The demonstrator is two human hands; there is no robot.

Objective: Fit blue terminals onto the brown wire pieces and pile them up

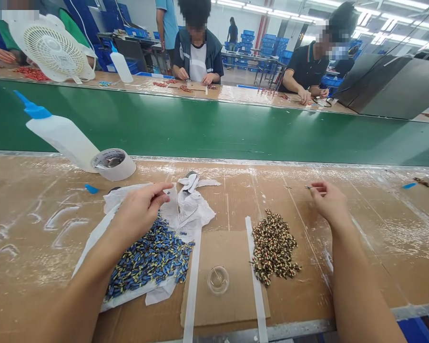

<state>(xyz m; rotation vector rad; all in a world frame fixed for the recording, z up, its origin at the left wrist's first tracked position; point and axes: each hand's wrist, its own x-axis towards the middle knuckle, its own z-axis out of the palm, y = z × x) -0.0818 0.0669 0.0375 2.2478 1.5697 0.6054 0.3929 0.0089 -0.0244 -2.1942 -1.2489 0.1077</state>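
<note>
My left hand [139, 209] hangs over the upper part of a pile of small blue and yellow pieces [150, 262]. Its fingers stretch to the right with a gap above the thumb, and nothing shows between them. Out to the right, my right hand [327, 200] pinches a tiny dark piece at its fingertips, too small to name. Between that arm and the cardboard lies a heap of small black, cream and red pieces [274, 245]. A small clear round dish [218, 280] with thin slivers inside sits on the taped cardboard sheet [232, 252].
White paper [196, 209] lies crumpled beside the blue pile. A tape roll [114, 164] and a blue-tipped squeeze bottle [64, 138] stand at the back left. Behind runs a green belt [200, 124]; several people work beyond it, near a white fan [53, 47].
</note>
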